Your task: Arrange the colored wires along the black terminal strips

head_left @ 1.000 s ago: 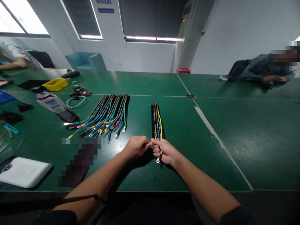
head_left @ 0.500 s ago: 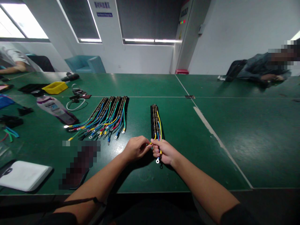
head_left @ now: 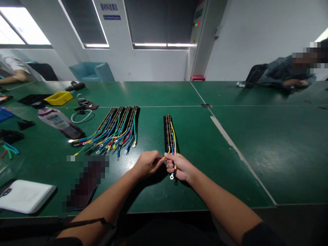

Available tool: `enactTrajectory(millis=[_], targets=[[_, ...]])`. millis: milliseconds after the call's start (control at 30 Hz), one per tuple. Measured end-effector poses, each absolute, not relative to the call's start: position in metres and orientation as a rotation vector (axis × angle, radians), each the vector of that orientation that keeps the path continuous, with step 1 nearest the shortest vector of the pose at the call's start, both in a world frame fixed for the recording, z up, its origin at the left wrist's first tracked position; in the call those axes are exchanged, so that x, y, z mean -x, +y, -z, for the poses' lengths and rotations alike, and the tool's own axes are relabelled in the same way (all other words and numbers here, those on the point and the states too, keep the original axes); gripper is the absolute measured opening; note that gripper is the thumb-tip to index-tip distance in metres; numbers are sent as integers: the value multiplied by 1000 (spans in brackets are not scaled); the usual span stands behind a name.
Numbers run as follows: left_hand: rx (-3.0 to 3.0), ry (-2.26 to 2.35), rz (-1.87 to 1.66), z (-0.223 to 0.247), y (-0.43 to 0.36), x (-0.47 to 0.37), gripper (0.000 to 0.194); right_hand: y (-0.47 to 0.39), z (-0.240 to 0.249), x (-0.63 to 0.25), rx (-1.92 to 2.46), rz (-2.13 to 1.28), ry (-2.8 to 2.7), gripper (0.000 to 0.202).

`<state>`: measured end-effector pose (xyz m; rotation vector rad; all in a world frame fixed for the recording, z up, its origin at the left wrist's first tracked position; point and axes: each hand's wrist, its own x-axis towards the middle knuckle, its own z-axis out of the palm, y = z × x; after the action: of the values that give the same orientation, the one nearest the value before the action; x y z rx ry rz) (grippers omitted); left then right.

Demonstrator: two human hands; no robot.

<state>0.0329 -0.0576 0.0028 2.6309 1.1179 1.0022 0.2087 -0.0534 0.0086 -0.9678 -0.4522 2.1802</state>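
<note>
A black strip with metal bars point(head_left: 168, 131) lies lengthwise on the green table, with yellow, blue and red wires running from it toward me. My right hand point(head_left: 179, 166) is closed around these wires near the strip's close end. A ring terminal point(head_left: 172, 176) sticks out below its fingers. Just left of it, my left hand point(head_left: 150, 163) pinches the end of a yellow wire point(head_left: 169, 150) that bends out to the left. The tips of both hands nearly touch.
Several similar wired strips point(head_left: 120, 119) lie to the left. Further left are a bottle point(head_left: 60, 121), a yellow tray point(head_left: 59, 98), a cable point(head_left: 81, 117), a white device point(head_left: 28, 196) and a blurred dark object point(head_left: 85, 184). People sit at both far sides.
The view has shifted slightly. Both hands keep nearly the same hold on the wires.
</note>
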Motion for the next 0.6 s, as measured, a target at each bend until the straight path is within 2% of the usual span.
enactTrajectory(millis=[600], targets=[[-2608,1127,-1017,-7,-58,-36,21,-56,-11,-210,965,-2173,-460,21]])
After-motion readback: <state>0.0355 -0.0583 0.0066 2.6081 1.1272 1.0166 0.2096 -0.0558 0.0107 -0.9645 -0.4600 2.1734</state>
